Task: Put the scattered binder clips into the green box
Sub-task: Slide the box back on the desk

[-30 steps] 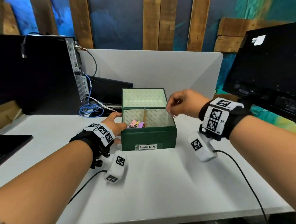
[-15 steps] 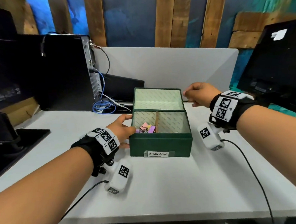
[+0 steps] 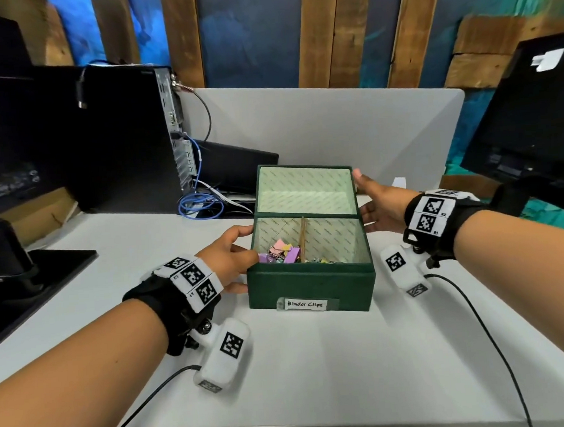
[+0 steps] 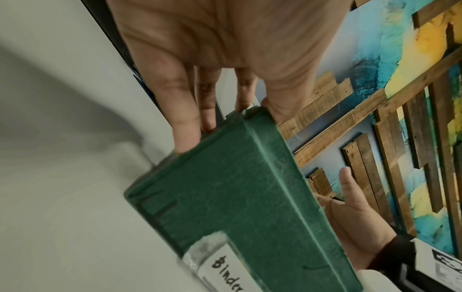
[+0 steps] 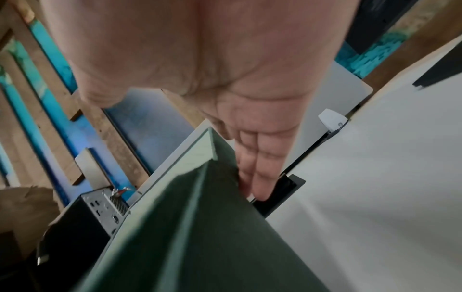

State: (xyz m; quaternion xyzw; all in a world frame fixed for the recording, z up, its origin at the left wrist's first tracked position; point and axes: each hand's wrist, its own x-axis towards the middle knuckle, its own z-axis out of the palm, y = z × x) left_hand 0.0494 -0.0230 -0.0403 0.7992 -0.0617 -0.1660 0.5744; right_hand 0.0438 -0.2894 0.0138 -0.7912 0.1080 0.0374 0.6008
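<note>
Flanking the green lidded cardboard box (image 3: 311, 282) with flat, unclenched left hand (image 3: 232, 261) and right hand (image 3: 377, 204), we risk spilling pastel binder clips (image 3: 283, 254) if it tips.

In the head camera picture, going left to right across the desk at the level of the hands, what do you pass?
Person's left hand → pile of pastel binder clips → thin wooden divider strip inside the green box → empty right half of that compartment → person's right hand.

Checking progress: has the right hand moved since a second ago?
Yes. The right hand left the spot above the box's front compartment and now lies flat against its right wall.
</note>
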